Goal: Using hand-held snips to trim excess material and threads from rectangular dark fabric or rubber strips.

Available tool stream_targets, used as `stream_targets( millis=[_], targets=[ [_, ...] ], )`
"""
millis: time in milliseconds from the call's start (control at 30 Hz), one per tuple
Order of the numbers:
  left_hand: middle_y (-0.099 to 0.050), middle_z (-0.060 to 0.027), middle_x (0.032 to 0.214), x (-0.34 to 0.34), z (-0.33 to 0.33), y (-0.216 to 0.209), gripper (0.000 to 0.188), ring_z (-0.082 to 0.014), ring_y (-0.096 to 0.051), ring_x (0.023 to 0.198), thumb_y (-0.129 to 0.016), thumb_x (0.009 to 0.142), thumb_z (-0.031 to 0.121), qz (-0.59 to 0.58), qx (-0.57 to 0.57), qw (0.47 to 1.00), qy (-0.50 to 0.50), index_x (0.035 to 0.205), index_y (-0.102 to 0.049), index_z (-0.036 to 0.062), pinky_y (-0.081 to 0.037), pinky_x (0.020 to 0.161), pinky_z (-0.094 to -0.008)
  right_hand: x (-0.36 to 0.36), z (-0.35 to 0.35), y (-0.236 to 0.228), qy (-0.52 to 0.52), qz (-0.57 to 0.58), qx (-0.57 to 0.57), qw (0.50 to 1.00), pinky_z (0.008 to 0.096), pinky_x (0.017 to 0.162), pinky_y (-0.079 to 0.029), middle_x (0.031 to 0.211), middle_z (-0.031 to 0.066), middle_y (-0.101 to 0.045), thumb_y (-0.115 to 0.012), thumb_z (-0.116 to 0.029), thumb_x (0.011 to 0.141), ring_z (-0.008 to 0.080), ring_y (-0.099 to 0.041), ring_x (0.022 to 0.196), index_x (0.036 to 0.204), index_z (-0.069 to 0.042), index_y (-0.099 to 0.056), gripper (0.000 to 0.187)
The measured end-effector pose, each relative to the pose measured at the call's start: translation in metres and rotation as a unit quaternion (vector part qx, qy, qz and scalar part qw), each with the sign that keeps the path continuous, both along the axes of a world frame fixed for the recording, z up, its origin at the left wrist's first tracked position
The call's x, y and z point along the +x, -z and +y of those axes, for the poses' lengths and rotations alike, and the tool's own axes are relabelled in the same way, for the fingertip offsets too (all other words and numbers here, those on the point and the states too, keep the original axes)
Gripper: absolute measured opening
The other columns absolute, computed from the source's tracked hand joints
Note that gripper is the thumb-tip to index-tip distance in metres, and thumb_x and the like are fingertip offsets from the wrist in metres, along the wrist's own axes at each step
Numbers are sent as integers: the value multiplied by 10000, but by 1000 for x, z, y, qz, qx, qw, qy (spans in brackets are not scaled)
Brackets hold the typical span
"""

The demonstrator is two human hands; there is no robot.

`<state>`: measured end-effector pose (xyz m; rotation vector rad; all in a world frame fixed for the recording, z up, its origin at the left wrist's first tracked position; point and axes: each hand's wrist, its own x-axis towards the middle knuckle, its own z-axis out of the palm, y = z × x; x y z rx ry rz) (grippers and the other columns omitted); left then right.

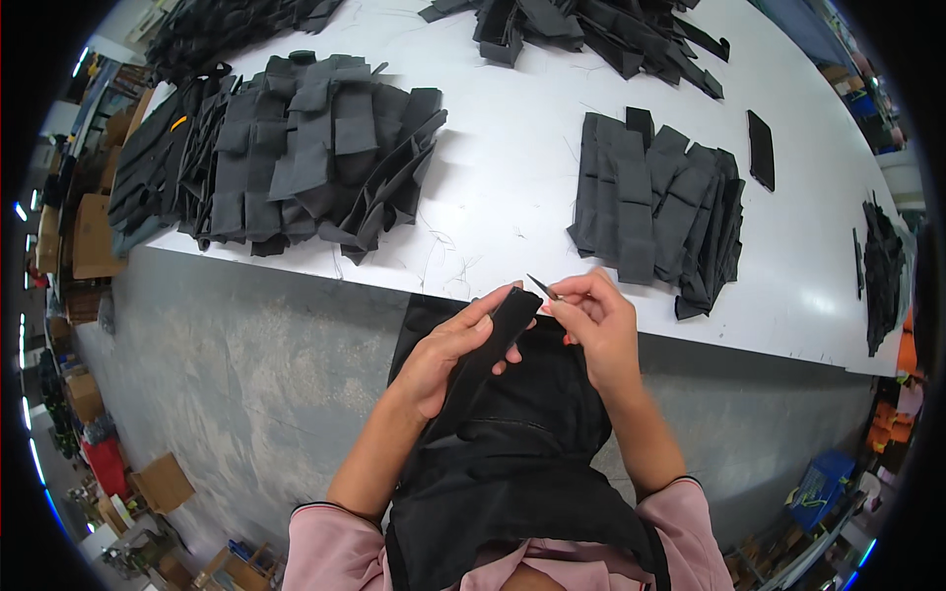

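Left hand (443,352) gripped a black strip (503,325), thumb on top and fingers wrapped beneath, its upper end near the table's edge and its length slanting down over a dark apron (512,492). Right hand (603,325) pinched a thin, dark tool (539,286), whose point stood just beside that end.

On the white table (503,158), from left to right, were a large pile (330,128) of folded black pieces, loose threads (443,261), a smaller pile (616,197) of similar pieces and a phone (761,150).

Likely risks: the point could have snagged the cloth or pricked the left fingers, since they sat so near it; a loosened pinch might have dropped the tool. Threads could have clung to the cloth if it brushed them.

Containers stood beyond the work: at left, an upright cardboard box (97,236) and, lower, another carton (165,484); at right, a blue crate (821,490). What they held could not be told.
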<state>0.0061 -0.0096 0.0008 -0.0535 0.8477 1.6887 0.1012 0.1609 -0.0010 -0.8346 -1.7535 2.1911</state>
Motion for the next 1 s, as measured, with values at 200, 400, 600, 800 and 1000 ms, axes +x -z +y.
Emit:
stream_targets(
  millis=[200, 400, 600, 800, 1000],
  targets=[
    [-548, -128, 1191, 4, 2, -4, 531, -162, -581, 890, -460, 962, 194, -46, 7, 999, -10, 1436, -283, 32, -483, 730, -259, 6, -23, 6, -2, 83, 458, 885, 279, 658, -496, 807, 77, -509, -709, 3, 718, 144, -569, 594, 940, -34, -633, 237],
    [-554, -102, 1172, 5, 2, -5, 512, -160, -585, 892, -451, 971, 198, -41, -13, 999, -15, 1431, -297, 33, -480, 732, -260, 4, -23, 7, 50, 52, 294, 953, 238, 546, -473, 833, 81, -510, -695, 20, 741, 140, -573, 586, 949, -14, -626, 222],
    [-578, -81, 1109, 8, 4, -6, 511, -147, -568, 918, -525, 941, 214, 57, -99, 993, 0, 1393, -376, 28, -451, 795, -260, 7, -23, 14, 46, 43, 188, 980, 216, 591, -437, 841, 46, -479, -682, 30, 751, 96, -527, 691, 956, -5, -625, 215],
    [-506, -126, 1173, 13, 9, -8, 307, -304, -491, 1041, -612, 828, 96, 651, -259, 713, -39, 1131, -622, 148, -395, 922, -374, 14, -15, 4, 31, 36, 202, 978, 211, 598, -429, 855, 42, -480, -685, 22, 747, 95, -516, 690, 935, 2, -613, 202],
    [-503, -109, 1194, 16, 14, -9, 325, -300, -495, 951, -673, 733, 63, 801, -289, 520, -63, 1043, -644, 156, -406, 791, -385, 8, -14, -5, 3, 24, 363, 932, 249, 534, -431, 801, 61, -480, -686, 8, 734, 137, -531, 647, 920, -23, -622, 198]
  ],
)
